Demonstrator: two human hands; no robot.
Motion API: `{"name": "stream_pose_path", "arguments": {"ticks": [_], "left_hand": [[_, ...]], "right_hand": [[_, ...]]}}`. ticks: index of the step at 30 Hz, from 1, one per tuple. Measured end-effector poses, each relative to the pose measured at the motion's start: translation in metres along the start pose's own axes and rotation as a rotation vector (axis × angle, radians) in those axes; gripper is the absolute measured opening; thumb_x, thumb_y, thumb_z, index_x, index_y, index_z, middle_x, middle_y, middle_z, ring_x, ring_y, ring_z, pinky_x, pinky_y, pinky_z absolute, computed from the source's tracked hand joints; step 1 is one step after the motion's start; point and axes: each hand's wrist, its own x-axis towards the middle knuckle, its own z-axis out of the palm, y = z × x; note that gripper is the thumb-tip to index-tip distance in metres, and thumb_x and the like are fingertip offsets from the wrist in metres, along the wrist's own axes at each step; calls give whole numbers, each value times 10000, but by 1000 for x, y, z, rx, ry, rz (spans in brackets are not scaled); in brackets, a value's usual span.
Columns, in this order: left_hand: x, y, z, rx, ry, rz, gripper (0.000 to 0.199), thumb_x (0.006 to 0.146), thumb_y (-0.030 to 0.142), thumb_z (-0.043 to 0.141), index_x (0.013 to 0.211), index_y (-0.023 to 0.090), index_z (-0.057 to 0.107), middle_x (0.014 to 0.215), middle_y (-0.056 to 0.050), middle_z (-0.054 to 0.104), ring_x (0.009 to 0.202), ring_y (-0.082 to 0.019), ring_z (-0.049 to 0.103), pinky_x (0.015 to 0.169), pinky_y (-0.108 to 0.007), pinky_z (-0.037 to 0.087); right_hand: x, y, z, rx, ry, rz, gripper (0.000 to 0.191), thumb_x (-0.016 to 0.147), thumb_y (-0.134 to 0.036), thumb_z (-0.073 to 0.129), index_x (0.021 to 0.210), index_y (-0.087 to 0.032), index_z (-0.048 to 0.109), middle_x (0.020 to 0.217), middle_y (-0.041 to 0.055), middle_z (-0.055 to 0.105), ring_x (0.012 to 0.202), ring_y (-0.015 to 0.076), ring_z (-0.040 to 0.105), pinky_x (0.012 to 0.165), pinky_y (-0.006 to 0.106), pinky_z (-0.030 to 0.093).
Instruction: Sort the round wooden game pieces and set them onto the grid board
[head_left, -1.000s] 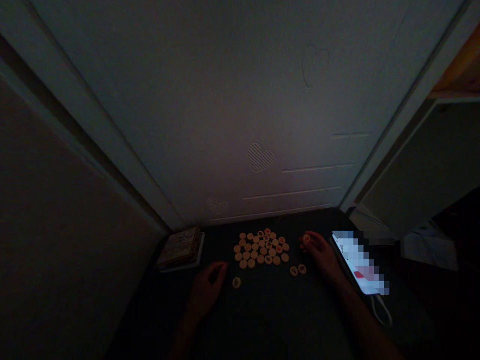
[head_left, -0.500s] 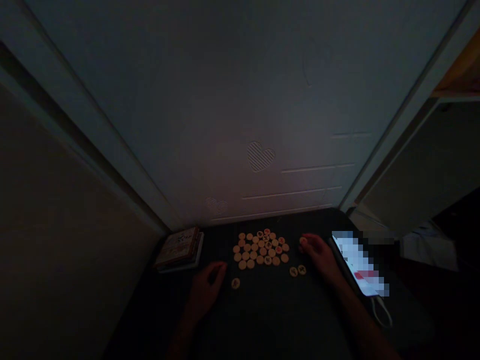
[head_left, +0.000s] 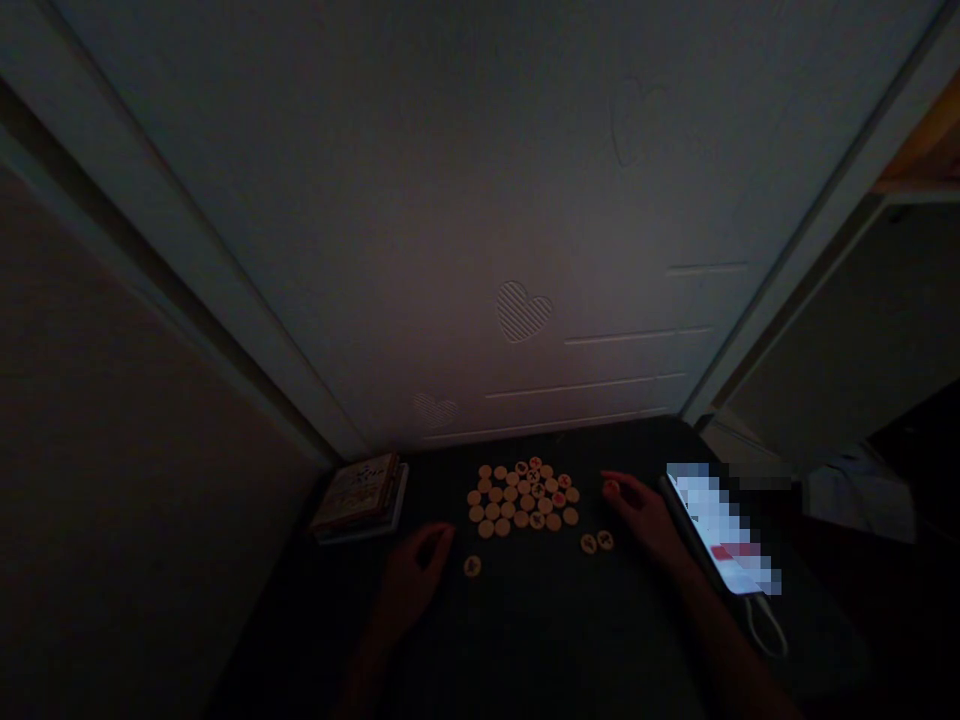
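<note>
Several round wooden pieces (head_left: 524, 504) lie in a cluster on the dark table (head_left: 525, 630); some show red or black marks, others are plain. My right hand (head_left: 637, 508), right of the cluster, holds a round piece with a red mark (head_left: 611, 488) at its fingertips. Two black-marked pieces (head_left: 596, 542) lie side by side below and left of that hand. At the left, my left hand (head_left: 420, 565) rests with fingers curled and their tips together; whether anything is in them is too dark to tell. A single marked piece (head_left: 472, 566) lies just right of it.
Stacked boxes or books (head_left: 356, 495) stand at the table's back left. A lit phone (head_left: 720, 530) with a white cable (head_left: 766, 628) lies at the right. Behind the table rises a pale panel (head_left: 450, 230) with embossed hearts.
The piece in my right hand has turned and now shows a red mark. That hand has shifted slightly right and down. My left hand has hardly moved.
</note>
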Motion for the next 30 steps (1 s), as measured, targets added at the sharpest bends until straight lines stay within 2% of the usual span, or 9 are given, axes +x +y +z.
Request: {"name": "stream_pose_path", "arguments": {"ticks": [8,13,19,25,30], "left_hand": [[1,-2,0,11,-5,-17,350,886,514,574,986,237,763,955,-39,804,887,-244,751,812,-339,608],[1,-7,2,15,-11,6,346,888,515,579,985,239,763,969,-42,802,896,-243,746,836,-348,604],[1,-6,2,13,-3,11,338,889,504,572,981,238,759,965,-37,801,891,-239,744,838,-345,599],[1,-4,2,17,10,9,331,888,502,572,967,243,761,947,-28,801,891,-236,748,835,-339,597],[1,-6,2,19,0,2,332,892,497,565,966,238,760,943,-31,802,866,-235,750,804,-336,603]], "right_hand": [[1,2,3,55,-10,21,572,736,-627,770,1151,-236,727,938,67,777,790,242,719,736,371,573],[3,5,4,72,-8,35,579,703,-644,780,1109,-233,745,980,82,777,792,255,726,705,374,581],[2,7,3,-36,-50,13,503,762,-624,727,1075,-232,769,800,46,759,745,238,701,651,336,550],[1,8,6,-45,-53,5,477,779,-626,714,1073,-255,771,952,59,774,775,244,711,658,349,563],[3,8,4,3,-57,-5,494,777,-632,724,1094,-255,754,1043,76,771,896,273,726,764,383,579]]}}
